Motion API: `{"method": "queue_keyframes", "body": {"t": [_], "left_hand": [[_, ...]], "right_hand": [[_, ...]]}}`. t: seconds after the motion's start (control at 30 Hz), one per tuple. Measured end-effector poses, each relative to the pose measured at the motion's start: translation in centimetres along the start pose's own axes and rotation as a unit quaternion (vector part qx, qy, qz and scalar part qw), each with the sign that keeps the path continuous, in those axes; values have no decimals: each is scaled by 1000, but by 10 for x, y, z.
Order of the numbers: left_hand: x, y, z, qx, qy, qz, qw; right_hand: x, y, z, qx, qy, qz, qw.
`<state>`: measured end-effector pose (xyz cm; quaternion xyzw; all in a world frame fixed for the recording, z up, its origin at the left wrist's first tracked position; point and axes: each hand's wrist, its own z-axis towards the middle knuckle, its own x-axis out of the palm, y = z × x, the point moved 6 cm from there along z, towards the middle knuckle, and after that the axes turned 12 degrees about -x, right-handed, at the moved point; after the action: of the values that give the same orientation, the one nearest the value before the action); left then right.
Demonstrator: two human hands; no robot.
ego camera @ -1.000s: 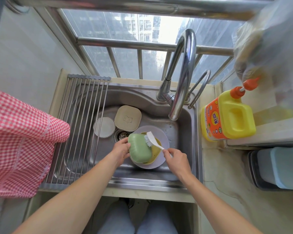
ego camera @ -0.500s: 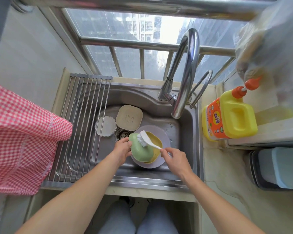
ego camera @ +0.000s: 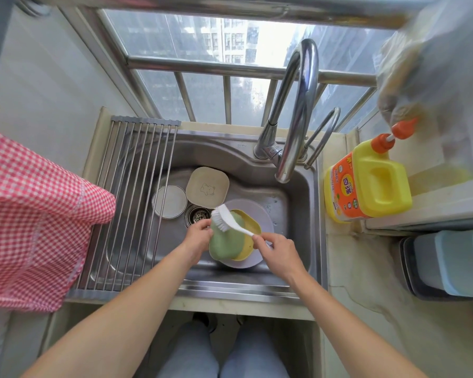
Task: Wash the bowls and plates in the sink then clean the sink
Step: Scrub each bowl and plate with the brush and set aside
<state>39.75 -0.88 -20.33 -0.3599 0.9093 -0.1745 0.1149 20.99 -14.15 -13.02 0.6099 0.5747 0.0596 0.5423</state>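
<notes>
In the steel sink point(ego camera: 298, 214), my left hand point(ego camera: 198, 237) grips the left edge of a green bowl point(ego camera: 224, 245), tilted with its underside toward me. My right hand point(ego camera: 277, 248) holds the handle of a white dish brush point(ego camera: 230, 221), its bristles on the bowl's upper left. Under the green bowl lie a yellow bowl point(ego camera: 250, 227) and a pale lilac plate point(ego camera: 260, 214). A beige square dish point(ego camera: 207, 188) and a small round white plate point(ego camera: 170, 201) sit at the back of the basin, beside the drain point(ego camera: 197, 215).
A roll-up wire rack point(ego camera: 131, 203) covers the sink's left part. A red checked cloth point(ego camera: 30, 214) hangs at left. The tap point(ego camera: 298, 110) arches over the basin. A yellow detergent bottle point(ego camera: 366, 184) stands on the right counter, with a blue-grey container point(ego camera: 451, 266) nearer me.
The brush head has moved left across the green bowl, from its right side to its upper left edge. My left hand keeps its hold on the bowl.
</notes>
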Motion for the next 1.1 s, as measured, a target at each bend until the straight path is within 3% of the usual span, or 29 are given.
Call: {"method": "queue_keyframes", "body": {"t": [0.2, 0.33, 0.47, 0.6, 0.73, 0.87, 1.03, 1.1], "left_hand": [[0, -2, -1, 35, 15, 40, 998], [-4, -3, -1, 56, 13, 47, 997], [-4, 0, -4, 76, 18, 46, 996], [-3, 2, -2, 71, 14, 32, 997], [-1, 2, -4, 69, 13, 30, 997], [-1, 0, -3, 59, 7, 24, 998], [-1, 1, -1, 50, 16, 19, 998], [2, 3, 1, 27, 19, -2, 999]], "right_hand": [[-14, -15, 9, 80, -35, -26, 996], [-20, 2, 19, 50, 6, -3, 999], [-32, -8, 26, 76, -6, -47, 996], [-27, 8, 26, 22, 58, -11, 998], [-32, -4, 29, 59, 7, -58, 997], [-23, 9, 26, 14, 70, -4, 997], [-29, -13, 28, 78, -7, -69, 995], [-23, -6, 25, 37, 10, -39, 999]]}}
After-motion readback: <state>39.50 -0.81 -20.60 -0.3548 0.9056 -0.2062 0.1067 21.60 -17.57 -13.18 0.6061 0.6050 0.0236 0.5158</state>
